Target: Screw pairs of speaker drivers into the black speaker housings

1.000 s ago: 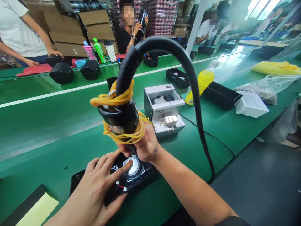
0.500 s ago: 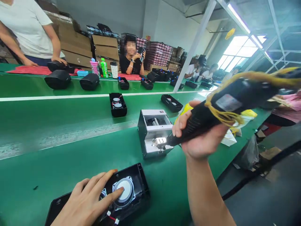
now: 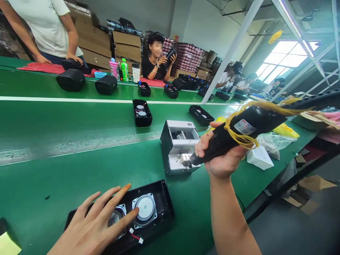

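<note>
My left hand lies with fingers spread over a black speaker housing at the front of the bench. Its thumb touches the round silver speaker driver, and a second driver is partly under the fingers. A short red wire with white plugs lies in the housing. Wrapped round a black electric screwdriver is my right hand. Yellow cord is wound about the tool's rear. Its nose is at the front of a grey-and-white screw feeder; the bit's tip is hard to make out.
Open housings with drivers stand beyond the feeder. A white box and plastic bags lie at right. Across the bench, one person touches a black speaker; another holds up a black housing.
The whole view has shifted, so bench items appear further right and slightly higher. My right hand keeps the screwdriver at the feeder. My left hand stays on the housing, its fingers a little more spread.
</note>
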`<state>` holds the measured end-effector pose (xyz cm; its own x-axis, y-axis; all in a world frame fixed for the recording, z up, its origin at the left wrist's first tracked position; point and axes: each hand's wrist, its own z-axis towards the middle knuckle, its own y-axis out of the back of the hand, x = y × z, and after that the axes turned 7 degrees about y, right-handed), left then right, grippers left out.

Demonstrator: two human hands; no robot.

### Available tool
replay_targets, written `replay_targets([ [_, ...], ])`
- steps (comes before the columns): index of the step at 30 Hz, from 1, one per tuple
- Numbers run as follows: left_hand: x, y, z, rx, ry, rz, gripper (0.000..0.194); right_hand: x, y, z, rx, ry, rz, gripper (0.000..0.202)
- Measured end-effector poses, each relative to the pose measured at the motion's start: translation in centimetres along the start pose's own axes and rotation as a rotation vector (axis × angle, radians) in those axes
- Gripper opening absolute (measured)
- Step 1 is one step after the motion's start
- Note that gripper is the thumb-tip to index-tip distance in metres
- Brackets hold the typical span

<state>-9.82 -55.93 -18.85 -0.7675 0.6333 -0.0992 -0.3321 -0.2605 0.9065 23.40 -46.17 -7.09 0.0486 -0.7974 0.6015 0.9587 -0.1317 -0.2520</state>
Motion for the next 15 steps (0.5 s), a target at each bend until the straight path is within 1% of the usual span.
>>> replay_targets([
  [3, 0.2, 0.4, 0.4, 0.008, -0.062, 0.015, 0.090, 0.5, 0.0, -0.3, 0.011, -0.016, -0.010, 0.068],
  [5, 0.1, 0.6, 0.6, 0.011, -0.086, 0.033, 0.087, 1.1, -0.1, -0.6, 0.015, -0.021, -0.014, 0.067],
  [8, -0.2, 1.0, 0.7, 0.021, -0.039, 0.032, 0.079, 2.1, -0.6, -0.8, 0.010, -0.017, 0.013, 0.065],
  [12, -0.9, 2.0, 0.6, 0.042, -0.012, -0.011, 0.077, 4.3, -2.1, -0.5, 0.019, -0.026, 0.097, 0.057],
  [15, -1.4, 2.9, 0.6, 0.107, 0.033, -0.052, 0.075, 6.1, -4.0, -0.1, 0.032, -0.129, 0.163, 0.045],
])
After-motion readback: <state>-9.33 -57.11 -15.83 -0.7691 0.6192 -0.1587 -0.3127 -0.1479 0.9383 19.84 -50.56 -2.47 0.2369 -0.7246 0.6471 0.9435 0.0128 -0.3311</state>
